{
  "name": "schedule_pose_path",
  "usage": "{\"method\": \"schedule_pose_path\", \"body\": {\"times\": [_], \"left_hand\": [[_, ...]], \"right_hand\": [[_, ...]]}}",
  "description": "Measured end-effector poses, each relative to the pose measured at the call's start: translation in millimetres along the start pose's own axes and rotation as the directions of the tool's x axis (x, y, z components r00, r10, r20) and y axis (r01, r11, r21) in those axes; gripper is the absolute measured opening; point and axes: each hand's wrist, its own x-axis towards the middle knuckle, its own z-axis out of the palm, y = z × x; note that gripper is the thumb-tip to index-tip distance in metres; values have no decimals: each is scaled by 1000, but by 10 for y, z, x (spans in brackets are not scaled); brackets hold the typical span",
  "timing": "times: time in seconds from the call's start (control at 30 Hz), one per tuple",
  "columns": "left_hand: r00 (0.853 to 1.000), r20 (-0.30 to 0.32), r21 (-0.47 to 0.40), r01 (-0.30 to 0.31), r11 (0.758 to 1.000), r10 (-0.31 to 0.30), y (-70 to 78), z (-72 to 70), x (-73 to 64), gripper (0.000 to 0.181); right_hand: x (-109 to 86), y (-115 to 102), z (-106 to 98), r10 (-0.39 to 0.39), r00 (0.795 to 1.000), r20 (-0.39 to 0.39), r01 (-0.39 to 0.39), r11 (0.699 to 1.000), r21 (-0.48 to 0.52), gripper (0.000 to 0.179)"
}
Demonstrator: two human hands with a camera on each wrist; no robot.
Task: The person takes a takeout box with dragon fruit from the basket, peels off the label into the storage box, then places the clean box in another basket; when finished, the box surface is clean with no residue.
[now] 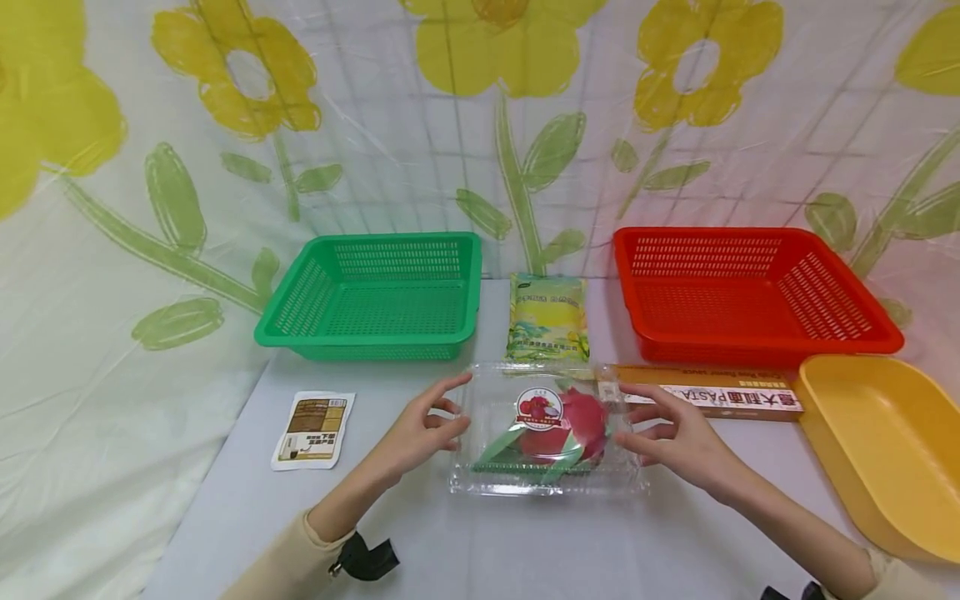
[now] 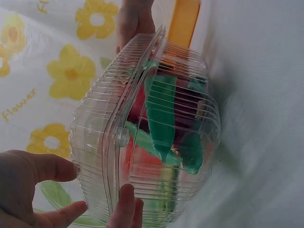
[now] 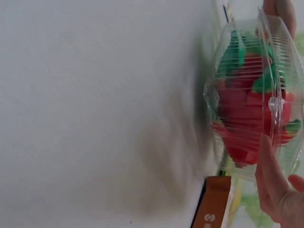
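Observation:
A clear plastic clamshell box with a round fruit label lies between my two hands in the head view. Through its lid show a red, fruit-like piece and green leaf shapes. My left hand holds the left side, thumb and fingertips spread along the edge. In the left wrist view its fingers reach the ribbed wall near the seam. On the opposite side my right hand holds the box, with a finger against the wall in the right wrist view.
Behind the box are a green basket, a yellow-green packet and a red basket. A pasta box lies right, beside a yellow bin. At left is a small white-and-brown packet. A flowered sheet hangs behind.

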Motion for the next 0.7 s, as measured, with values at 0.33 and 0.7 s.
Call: {"method": "schedule_pose_path", "body": {"times": [0.33,0.7], "left_hand": [[1000,-9,-13,10,1000,-10,-106,0,-12,60],[1000,-6,-30,6,1000,-6,-171,-16,-1,60]], "right_hand": [[51,81,43,-28,1000,5,28,1000,-7,70],[78,95,68,-27,1000,1,27,999,-22,69]]}}
